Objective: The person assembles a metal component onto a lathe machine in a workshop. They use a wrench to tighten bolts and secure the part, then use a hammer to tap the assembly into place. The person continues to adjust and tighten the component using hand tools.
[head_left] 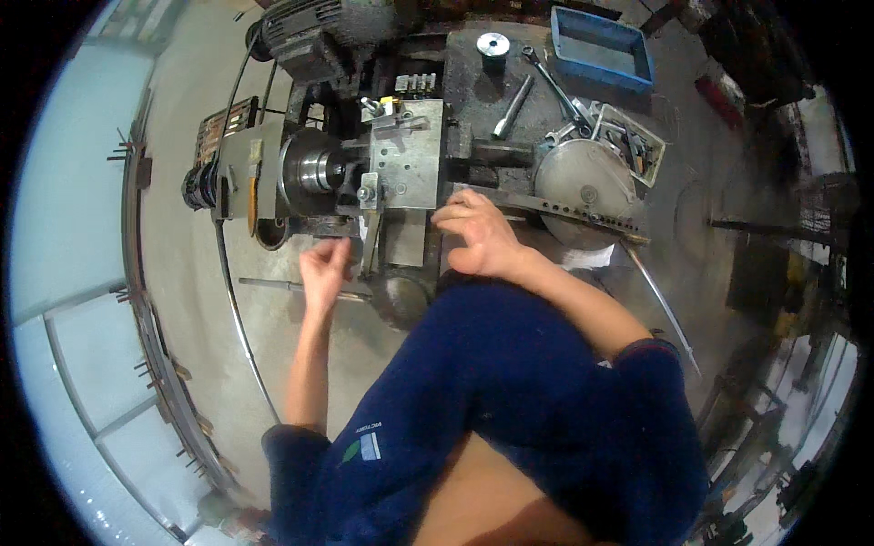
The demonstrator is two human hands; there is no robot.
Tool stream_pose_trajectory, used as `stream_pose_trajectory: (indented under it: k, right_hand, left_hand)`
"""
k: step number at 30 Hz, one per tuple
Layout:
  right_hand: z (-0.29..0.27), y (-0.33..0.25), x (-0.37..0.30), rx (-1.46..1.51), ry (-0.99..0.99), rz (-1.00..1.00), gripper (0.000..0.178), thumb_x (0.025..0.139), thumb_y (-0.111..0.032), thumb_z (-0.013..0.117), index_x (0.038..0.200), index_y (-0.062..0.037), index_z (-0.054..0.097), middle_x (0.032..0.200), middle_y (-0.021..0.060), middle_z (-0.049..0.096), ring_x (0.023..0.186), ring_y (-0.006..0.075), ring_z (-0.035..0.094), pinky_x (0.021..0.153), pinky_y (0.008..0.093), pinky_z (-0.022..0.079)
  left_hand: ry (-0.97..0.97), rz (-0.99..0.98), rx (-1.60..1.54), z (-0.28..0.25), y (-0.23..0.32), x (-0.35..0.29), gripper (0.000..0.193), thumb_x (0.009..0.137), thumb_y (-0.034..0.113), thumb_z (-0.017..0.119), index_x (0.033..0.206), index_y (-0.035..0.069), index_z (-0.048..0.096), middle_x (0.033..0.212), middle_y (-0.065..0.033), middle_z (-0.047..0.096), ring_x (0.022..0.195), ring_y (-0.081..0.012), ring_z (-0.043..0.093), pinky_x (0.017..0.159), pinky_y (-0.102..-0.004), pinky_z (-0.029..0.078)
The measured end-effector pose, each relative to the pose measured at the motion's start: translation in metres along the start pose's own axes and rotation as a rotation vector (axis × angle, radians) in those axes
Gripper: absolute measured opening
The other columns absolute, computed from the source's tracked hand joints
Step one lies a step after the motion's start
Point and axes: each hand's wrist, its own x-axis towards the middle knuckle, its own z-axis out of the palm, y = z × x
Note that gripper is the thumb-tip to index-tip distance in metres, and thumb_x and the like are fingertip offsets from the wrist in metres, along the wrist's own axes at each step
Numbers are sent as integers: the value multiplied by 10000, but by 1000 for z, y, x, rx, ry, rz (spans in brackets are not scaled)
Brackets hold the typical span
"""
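My left hand (326, 269) is in front of the lathe's chuck (308, 173), its fingers curled together; what they hold, if anything, is hidden. A long metal lever rod (264, 284) passes behind that wrist. My right hand (475, 235) rests at the front corner of a flat steel plate (407, 164), fingers loosely bent and the thumb apart, with nothing seen in it. Beside its fingertips starts a long perforated bar (564, 211). A shiny ringed metal part (314, 170) sits in the chuck. Between my hands, a clamp block with a bolt (367, 189) stands on the plate's left edge.
On the machine bed at the back right lie a blue bin (601, 53), a spool-like can (493, 51), a metal tube (513, 107) and a long wrench (555, 84). A tray of tools (628, 141) adjoins a large round disc (583, 187). A motor (319, 32) stands at the back left.
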Motion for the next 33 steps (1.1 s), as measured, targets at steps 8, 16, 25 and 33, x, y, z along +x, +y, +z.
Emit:
stream_pose_trajectory:
  k: [8, 16, 25, 33]
  right_hand:
    - [-19, -27, 5, 151, 44, -41, 582, 521, -181, 597, 1093, -71, 598, 866, 125, 604, 819, 289, 563, 762, 384, 415]
    - [-72, 20, -5, -236, -60, -18, 722, 506, -217, 581, 1205, -61, 493, 1264, 137, 485, 1242, 296, 391, 1041, 535, 204]
    - [-67, -54, 26, -127, 31, -488, 605, 578, -310, 578, 1146, -100, 580, 1283, 57, 496, 1252, 240, 398, 1040, 541, 201]
    - [-107, 19, -18, -489, 211, 94, 720, 516, -283, 629, 1196, -80, 510, 1311, 172, 418, 1263, 347, 339, 1014, 570, 212]
  left_hand:
    - [-474, -230, -643, 74, 24, -38, 305, 770, -27, 550, 1072, -13, 514, 1003, -124, 583, 870, -190, 589, 787, -319, 494]
    - [-726, -167, -943, 94, 98, -40, 601, 722, 103, 551, 1288, -3, 382, 1244, -243, 463, 1122, -394, 486, 992, -489, 363]
    - [-820, -93, -1135, 122, 108, -29, 633, 903, 502, 282, 1360, 63, 305, 1375, -187, 328, 1256, -341, 336, 1045, -482, 268]
    - [-918, -6, -1295, 71, 98, -29, 601, 903, 456, 364, 1253, -31, 411, 1163, -272, 516, 1106, -410, 483, 999, -498, 309]
